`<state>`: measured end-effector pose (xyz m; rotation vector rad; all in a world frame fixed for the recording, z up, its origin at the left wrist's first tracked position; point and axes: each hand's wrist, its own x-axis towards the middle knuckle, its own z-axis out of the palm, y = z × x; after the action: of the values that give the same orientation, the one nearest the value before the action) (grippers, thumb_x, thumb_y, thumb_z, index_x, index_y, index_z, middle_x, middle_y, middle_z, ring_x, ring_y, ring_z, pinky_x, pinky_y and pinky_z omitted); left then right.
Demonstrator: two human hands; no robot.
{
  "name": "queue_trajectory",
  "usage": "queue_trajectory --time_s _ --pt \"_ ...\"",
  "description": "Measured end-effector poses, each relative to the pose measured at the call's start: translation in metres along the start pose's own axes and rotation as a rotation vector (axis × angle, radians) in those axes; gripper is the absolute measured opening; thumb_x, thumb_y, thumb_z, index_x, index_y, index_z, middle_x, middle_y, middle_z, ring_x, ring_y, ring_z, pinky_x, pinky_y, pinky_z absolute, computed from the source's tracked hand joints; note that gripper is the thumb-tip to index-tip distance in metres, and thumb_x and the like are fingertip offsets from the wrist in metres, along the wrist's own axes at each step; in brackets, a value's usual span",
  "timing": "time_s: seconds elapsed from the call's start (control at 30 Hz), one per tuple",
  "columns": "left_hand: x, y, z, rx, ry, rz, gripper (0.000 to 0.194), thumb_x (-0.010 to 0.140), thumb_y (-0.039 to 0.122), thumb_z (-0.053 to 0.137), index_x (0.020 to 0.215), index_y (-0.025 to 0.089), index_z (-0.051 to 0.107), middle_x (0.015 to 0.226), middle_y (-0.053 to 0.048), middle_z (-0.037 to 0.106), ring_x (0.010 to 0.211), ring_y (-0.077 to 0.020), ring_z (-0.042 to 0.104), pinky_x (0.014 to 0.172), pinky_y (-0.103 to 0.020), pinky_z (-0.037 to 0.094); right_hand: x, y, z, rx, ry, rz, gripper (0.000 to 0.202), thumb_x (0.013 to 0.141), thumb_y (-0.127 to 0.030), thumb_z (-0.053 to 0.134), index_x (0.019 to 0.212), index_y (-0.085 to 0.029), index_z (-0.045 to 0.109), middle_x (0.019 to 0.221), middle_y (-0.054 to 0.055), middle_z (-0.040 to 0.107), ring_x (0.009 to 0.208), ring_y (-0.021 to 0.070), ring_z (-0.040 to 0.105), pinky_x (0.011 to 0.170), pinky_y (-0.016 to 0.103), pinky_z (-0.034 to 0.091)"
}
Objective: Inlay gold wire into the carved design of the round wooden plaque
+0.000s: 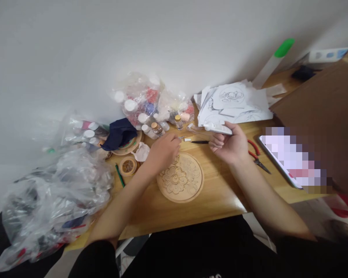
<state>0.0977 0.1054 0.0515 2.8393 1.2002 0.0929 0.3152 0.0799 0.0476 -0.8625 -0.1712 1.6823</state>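
My right hand (230, 146) is closed around a white tube (217, 128), its nozzle end pointing left, above the table. My left hand (166, 151) reaches over the far left edge of a round wooden board (188, 183), fingers pinched together. Whatever is in that pinch, if anything, is too small to make out. Raised flower outlines cover the board, partly hidden by the left hand. Between the hands lie a small white piece (187, 139) and a thin black pen-like tool (200, 142). Beside the right wrist rest red-handled pliers (256, 156).
Bags of paint bottles (150, 102) stand along the wall, near a dark blue cloth (120, 134). At left are a wire spool (128, 166), a green pencil (120, 175) and a plastic bag (60, 197). Drawings (234, 102), a phone (290, 166) and a cardboard box (319, 112) occupy the right.
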Motion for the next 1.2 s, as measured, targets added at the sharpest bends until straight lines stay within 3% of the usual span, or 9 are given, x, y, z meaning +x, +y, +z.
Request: queue_trajectory --time_s 0.23,0.47,0.6,0.67,0.73,0.83,0.9,1.07,1.2 --pt "0.049 0.017 0.004 0.046 -0.08 0.105 0.023 0.089 0.004 0.046 0.076 0.012 0.064 0.087 -0.012 0.065 0.092 -0.0253 0.062 0.075 -0.035 0.048 0.0 0.003 -0.008 -0.02 -0.122 -0.012 0.032 0.074 -0.042 0.062 0.057 -0.021 0.044 0.04 -0.006 0.041 0.034 0.0074 0.035 0.036 0.02 0.031" --pt "0.045 0.019 0.001 -0.047 -0.003 0.061 0.017 0.084 0.003 0.053 0.074 0.013 0.061 0.085 -0.011 0.066 0.09 -0.0249 0.064 0.074 -0.035 0.051 0.001 0.004 -0.009 -0.012 -0.175 -0.046 0.028 0.071 -0.04 0.064 0.058 -0.021 0.049 0.039 -0.005 0.042 0.034 0.0078 0.034 0.035 0.02 0.03" --pt "0.016 0.002 -0.009 -0.262 0.117 -0.068 0.006 0.087 0.015 0.058 0.087 0.016 0.063 0.083 -0.005 0.067 0.079 -0.0183 0.065 0.07 -0.031 0.053 -0.002 0.004 -0.009 -0.009 -0.163 -0.035 0.029 0.068 -0.041 0.066 0.056 -0.021 0.048 0.038 -0.005 0.042 0.035 0.0077 0.035 0.036 0.02 0.03" --pt "-0.007 -0.005 -0.011 -0.414 0.196 -0.17 0.016 0.091 0.022 0.054 0.103 0.018 0.063 0.085 -0.004 0.068 0.073 -0.0145 0.065 0.065 -0.027 0.054 -0.003 0.006 -0.009 -0.022 -0.158 -0.019 0.029 0.069 -0.042 0.066 0.058 -0.021 0.049 0.039 -0.004 0.044 0.035 0.0083 0.037 0.036 0.02 0.03" --pt "-0.031 -0.007 -0.01 -0.809 0.295 -0.34 0.023 0.091 0.027 0.055 0.11 0.019 0.063 0.083 -0.003 0.069 0.068 -0.0122 0.065 0.062 -0.025 0.053 -0.005 0.012 -0.007 -0.045 -0.158 0.013 0.027 0.071 -0.041 0.064 0.06 -0.021 0.051 0.039 -0.003 0.046 0.035 0.0088 0.038 0.037 0.021 0.031" --pt "-0.055 0.003 -0.003 -1.487 0.436 -0.613 0.021 0.081 0.033 0.068 0.097 0.02 0.066 0.081 -0.001 0.07 0.07 -0.012 0.067 0.063 -0.024 0.054 -0.01 0.026 -0.002 -0.068 -0.177 0.097 0.023 0.074 -0.038 0.063 0.062 -0.02 0.056 0.039 -0.003 0.048 0.035 0.0088 0.039 0.037 0.021 0.032" --pt "-0.061 0.014 0.003 -1.715 0.494 -0.717 0.022 0.074 0.033 0.077 0.088 0.019 0.066 0.083 -0.001 0.072 0.076 -0.0134 0.07 0.066 -0.024 0.055 -0.013 0.037 0.002 -0.078 -0.197 0.153 0.022 0.075 -0.037 0.063 0.062 -0.019 0.059 0.039 -0.003 0.049 0.035 0.0086 0.04 0.036 0.02 0.032" --pt "-0.058 0.033 0.008 -2.116 0.57 -0.76 0.027 0.067 0.028 0.086 0.08 0.017 0.066 0.093 -0.003 0.077 0.092 -0.0175 0.074 0.076 -0.022 0.057 -0.017 0.055 0.005 -0.126 -0.239 0.235 0.024 0.078 -0.039 0.067 0.068 -0.017 0.064 0.04 -0.002 0.052 0.036 0.0082 0.043 0.037 0.019 0.036" --pt "-0.057 0.033 0.011 -2.307 0.549 -0.689 0.028 0.065 0.026 0.089 0.075 0.015 0.065 0.091 -0.004 0.078 0.087 -0.0166 0.075 0.074 -0.021 0.058 -0.017 0.058 0.003 -0.126 -0.248 0.27 0.025 0.076 -0.041 0.074 0.075 -0.017 0.069 0.047 -0.002 0.058 0.041 0.008 0.05 0.041 0.018 0.042"
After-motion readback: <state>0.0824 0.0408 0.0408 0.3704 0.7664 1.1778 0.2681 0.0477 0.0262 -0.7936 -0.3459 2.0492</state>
